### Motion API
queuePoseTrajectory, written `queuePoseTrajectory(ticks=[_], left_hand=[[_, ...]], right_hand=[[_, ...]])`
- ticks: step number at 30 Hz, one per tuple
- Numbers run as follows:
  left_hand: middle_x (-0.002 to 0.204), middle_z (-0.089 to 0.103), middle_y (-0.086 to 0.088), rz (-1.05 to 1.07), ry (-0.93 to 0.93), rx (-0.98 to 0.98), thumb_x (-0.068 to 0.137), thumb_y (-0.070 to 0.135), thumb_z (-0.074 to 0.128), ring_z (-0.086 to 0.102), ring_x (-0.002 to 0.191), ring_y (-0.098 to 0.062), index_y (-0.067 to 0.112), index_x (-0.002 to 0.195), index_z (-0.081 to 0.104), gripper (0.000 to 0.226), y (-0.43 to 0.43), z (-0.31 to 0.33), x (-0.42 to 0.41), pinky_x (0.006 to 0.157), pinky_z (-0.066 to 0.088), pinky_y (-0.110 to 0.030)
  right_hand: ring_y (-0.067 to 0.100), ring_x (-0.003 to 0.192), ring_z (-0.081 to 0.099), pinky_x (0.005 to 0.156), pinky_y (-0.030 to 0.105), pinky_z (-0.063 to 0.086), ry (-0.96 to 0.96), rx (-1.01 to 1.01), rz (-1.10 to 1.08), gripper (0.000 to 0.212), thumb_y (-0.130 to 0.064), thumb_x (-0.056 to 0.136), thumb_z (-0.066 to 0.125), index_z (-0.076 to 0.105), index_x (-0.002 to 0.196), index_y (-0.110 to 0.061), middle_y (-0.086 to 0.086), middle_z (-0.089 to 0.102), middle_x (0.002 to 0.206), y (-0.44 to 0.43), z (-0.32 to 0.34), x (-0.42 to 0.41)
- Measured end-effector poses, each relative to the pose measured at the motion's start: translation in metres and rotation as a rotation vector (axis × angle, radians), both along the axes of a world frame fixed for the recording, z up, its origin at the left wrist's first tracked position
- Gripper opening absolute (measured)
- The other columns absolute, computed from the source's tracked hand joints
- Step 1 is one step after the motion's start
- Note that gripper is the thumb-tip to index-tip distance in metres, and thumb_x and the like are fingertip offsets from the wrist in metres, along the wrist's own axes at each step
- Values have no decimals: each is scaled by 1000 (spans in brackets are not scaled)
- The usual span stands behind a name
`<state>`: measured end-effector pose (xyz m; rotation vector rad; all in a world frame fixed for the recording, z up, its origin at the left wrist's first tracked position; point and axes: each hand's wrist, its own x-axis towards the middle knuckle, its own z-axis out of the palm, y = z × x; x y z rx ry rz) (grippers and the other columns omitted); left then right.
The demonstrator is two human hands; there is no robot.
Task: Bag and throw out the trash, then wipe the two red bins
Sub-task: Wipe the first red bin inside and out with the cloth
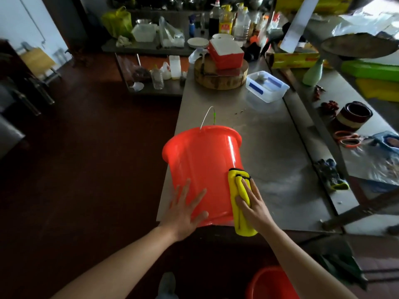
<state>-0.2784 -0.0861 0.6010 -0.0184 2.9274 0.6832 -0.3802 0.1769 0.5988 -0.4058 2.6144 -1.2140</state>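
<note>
Tipped red bin (203, 160) lies on the steel table's (269, 147) near edge, mouth toward 12 o'clock, likely to expose its outer wall for wiping. Flat, open left hand (185, 209) braces it at 7 o'clock; right hand (253, 203), fingers straight, presses yellow cloth (237, 190) against its 4 o'clock side. A second red bin (269, 281) sits on the floor at 5 o'clock.

On the near left corner of the desk (269, 147), lower centre of the frame, bin (200, 169) tipped over, mouth toward the top. Flat on its lower left wall, left hand (185, 212); against its lower right wall, cloth (234, 182) under right hand (252, 206). Behind, upper centre, chopping block (218, 78) bearing a box (225, 53), tub (266, 86) just right of it. On the floor at bottom right, second bin (269, 283). Right of the desk, scissors (347, 139) and gloves (331, 175).
</note>
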Motion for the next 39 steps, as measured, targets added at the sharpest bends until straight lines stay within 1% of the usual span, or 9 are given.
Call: queuePoseTrajectory(ticks=[6, 12, 18, 21, 25, 30, 32, 35, 39], left_hand=[[159, -36, 15, 318, -30, 441, 85, 88, 29, -19, 150, -14, 64, 147, -15, 79, 25, -26, 12, 122, 16, -59], [166, -12, 11, 430, -62, 626, 85, 86, 35, 14, 154, -25, 66, 144, -20, 82, 29, -34, 8, 118, 23, -61], [165, 8, 10, 480, -13, 721, 88, 82, 38, 23, 148, -17, 65, 146, -15, 81, 27, -32, 4, 119, 25, -56], [162, 22, 5, 490, 39, 716, 90, 81, 35, 34, 144, -17, 63, 149, -5, 74, 17, -17, -1, 118, 31, -53], [150, 42, -5, 561, 43, 626, 84, 89, 24, 45, 136, -27, 70, 146, 7, 67, -12, 23, -11, 115, 36, -55], [143, 51, -13, 502, -41, 520, 73, 93, 35, 52, 130, -35, 54, 154, 18, 91, -48, 107, -44, 114, 37, -53], [146, 51, -10, 487, -51, 480, 65, 98, 33, 52, 131, -35, 51, 154, 23, 101, -59, 141, -54, 114, 38, -51], [149, 51, -2, 454, -71, 438, 65, 100, 28, 52, 133, -31, 50, 150, 34, 99, -71, 176, -66, 113, 38, -51], [139, 60, -4, 500, -92, 248, 62, 104, 17, 57, 125, -33, 39, 142, 51, 109, -92, 198, -83, 106, 45, -48]], right_hand=[[-1, 142, 19, 111, 30, 26, -105, -118, -20, 57, -83, 78, 44, 15, 126, -88, -26, 3, 165, 8, -3, -6], [10, 151, 20, 122, 41, 25, -137, -144, -36, 65, -80, 79, 45, 16, 136, -74, -17, 16, 164, 14, -8, -17], [17, 148, 30, 120, 46, 30, -196, -165, -80, 78, -83, 79, 45, 19, 149, -64, -9, 29, 163, 6, -7, -17], [17, 147, 33, 121, 49, 30, -225, -193, -100, 79, -82, 80, 46, 21, 151, -59, -8, 34, 161, -2, 3, -14], [16, 130, 53, 111, 38, 40, -260, -173, -137, 80, -87, 77, 45, 29, 149, -59, -7, 53, 148, -18, 44, -25], [13, 111, 61, 98, 32, 43, -313, -170, -98, 64, -73, 91, 49, 46, 148, -42, 0, 62, 138, -42, 123, -65], [20, 119, 59, 107, 37, 41, -307, -132, -77, 67, -72, 93, 47, 49, 147, -32, 4, 60, 140, -56, 154, -79], [28, 129, 54, 110, 40, 38, -267, -65, -102, 74, -73, 93, 46, 46, 151, -27, 7, 56, 145, -79, 184, -91], [35, 127, 55, 103, 40, 43, -112, 116, -117, 78, -79, 89, 44, 27, 157, -43, 12, 54, 146, -118, 196, -92]])
